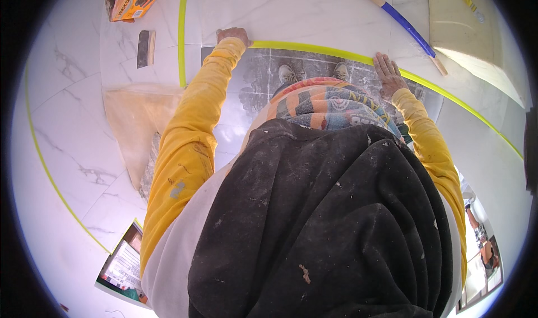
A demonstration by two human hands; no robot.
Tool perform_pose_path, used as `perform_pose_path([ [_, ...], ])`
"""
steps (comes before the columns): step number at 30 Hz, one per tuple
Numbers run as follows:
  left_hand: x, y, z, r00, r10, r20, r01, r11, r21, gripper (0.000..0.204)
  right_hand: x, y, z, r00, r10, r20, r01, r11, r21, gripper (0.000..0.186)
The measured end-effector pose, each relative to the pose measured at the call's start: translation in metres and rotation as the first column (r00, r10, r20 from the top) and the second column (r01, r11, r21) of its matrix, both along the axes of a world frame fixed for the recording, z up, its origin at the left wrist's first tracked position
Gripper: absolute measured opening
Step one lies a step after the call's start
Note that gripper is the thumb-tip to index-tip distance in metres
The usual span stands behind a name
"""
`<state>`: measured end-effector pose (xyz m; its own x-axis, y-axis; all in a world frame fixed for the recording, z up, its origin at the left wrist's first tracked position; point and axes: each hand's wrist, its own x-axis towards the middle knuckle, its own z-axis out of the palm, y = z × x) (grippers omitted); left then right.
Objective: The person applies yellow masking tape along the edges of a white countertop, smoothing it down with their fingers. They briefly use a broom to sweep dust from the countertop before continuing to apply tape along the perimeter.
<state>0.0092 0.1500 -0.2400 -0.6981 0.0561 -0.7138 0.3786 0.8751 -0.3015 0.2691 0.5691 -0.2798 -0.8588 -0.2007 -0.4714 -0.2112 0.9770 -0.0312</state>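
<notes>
A strip of yellow-green tape point(314, 48) runs along the edge of the white marble-look surface point(314, 15), above dusty grey floor tiles point(255, 66). At the strip's left end my left hand point(234, 35) is closed, with the tape coming out beside its knuckles; the fingertips are hidden. Farther right, my right hand point(388, 76) lies flat, fingers stretched out, its fingertips touching the tape or the edge beside it. Another yellow-green strip point(181, 32) runs away from me, left of my left hand.
An orange cardboard box point(137, 3) stands at the far left, near a flat dark-and-pale piece point(146, 49). A blue-wrapped stick point(408, 29) lies far right, beside a cream-coloured block-shaped object point(462, 24). Brown sheeting point(137, 122) lies left. Another person point(486, 248) appears at lower right.
</notes>
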Motion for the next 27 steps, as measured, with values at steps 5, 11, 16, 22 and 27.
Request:
perform_pose_path([
  [5, 0.001, 0.002, 0.0, 1.0, 0.004, -0.008, -0.004, 1.0, 0.002, 0.042, 0.002, 0.001, -0.003, 1.0, -0.009, -0.01, 0.009, 1.0, -0.014, 0.1],
  [11, -0.001, 0.003, -0.002, 1.0, -0.03, 0.0, 0.03, 1.0, -0.007, 0.048, 0.002, 0.0, 0.0, 1.0, -0.014, -0.005, 0.014, 1.0, -0.005, 0.097],
  [16, 0.0, 0.002, -0.004, 1.0, -0.018, -0.001, 0.018, 1.0, 0.003, 0.048, 0.0, -0.002, 0.005, 0.999, -0.028, 0.029, 0.028, 1.0, 0.008, 0.091],
  [22, 0.002, -0.001, -0.005, 1.0, -0.011, -0.029, 0.011, 1.0, 0.012, 0.044, -0.025, -0.039, 0.024, 0.993, -0.01, 0.121, 0.014, 0.999, -0.032, 0.095],
  [27, 0.003, -0.001, -0.003, 1.0, -0.007, -0.008, 0.007, 1.0, 0.02, 0.045, -0.077, -0.127, -0.002, 0.98, 0.186, -0.067, -0.196, 0.961, -0.195, 0.082],
])
